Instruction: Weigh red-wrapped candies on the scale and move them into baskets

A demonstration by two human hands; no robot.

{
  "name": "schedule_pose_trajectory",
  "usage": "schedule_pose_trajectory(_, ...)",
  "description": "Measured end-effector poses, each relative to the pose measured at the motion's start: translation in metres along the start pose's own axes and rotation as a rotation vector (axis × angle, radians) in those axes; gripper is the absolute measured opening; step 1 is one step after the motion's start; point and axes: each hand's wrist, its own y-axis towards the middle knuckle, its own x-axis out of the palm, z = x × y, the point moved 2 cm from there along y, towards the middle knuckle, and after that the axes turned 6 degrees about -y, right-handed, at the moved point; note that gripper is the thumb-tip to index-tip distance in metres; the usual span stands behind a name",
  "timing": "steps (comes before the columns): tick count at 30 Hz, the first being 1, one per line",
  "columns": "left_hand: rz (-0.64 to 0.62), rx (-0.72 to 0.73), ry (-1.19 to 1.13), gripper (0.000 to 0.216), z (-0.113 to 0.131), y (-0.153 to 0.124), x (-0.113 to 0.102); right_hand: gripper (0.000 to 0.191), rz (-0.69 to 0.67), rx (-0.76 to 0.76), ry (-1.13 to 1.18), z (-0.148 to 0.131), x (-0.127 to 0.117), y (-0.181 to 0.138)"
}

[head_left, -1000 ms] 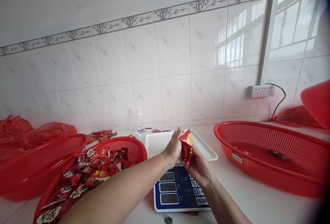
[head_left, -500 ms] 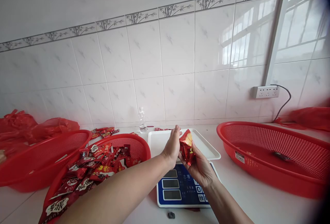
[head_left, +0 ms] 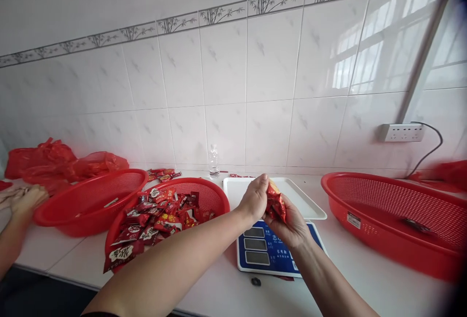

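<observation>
Red packet (head_left: 275,203) pinched between both hands above scale's (head_left: 272,251) tray edge.

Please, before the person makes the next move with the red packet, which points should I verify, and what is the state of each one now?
1. Grip on the red packet: ok. The left hand and the right hand both hold it.
2. Packet free of the white tray: ok. It is held up and does not rest on the tray.
3. Reading on the scale: cannot tell. Its display windows are too dim to read.
4. Seal of the packet: cannot tell. The fingers cover much of it.
5. Distance of the co-worker's hand: ok. It is at the far left, away from the scale.
</observation>
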Motion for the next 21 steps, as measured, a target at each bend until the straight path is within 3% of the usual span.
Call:
schedule_pose_trajectory(6, -0.066, -0.032, -0.007, 0.049, 0.008, -0.019, -0.013, 0.024, 0.062, -0.027, -0.029, 0.008, 0.008, -0.001)
schedule_pose_trajectory(8, -0.097, -0.113, -0.049, 0.054, 0.012, -0.023, -0.022, 0.023, 0.044, -0.060, -0.109, 0.013, 0.013, -0.002)
schedule_pose_trajectory(11, -0.209, -0.273, -0.094, 0.054, 0.022, -0.028, -0.037, 0.032, 0.023, -0.171, -0.300, 0.022, 0.027, -0.004)
schedule_pose_trajectory(14, -0.292, -0.223, -0.146, 0.049, 0.035, -0.031, -0.055, 0.044, 0.017, -0.280, -0.470, 0.032, 0.046, -0.005)
schedule_pose_trajectory(17, -0.201, -0.110, -0.206, 0.041, 0.047, -0.032, -0.075, 0.041, -0.010, -0.288, -0.597, 0.041, 0.064, 0.000)
schedule_pose_trajectory(21, -0.003, -0.086, -0.233, 0.034, 0.055, -0.035, -0.104, 0.046, -0.194, -0.088, -0.552, 0.059, 0.085, 0.014)
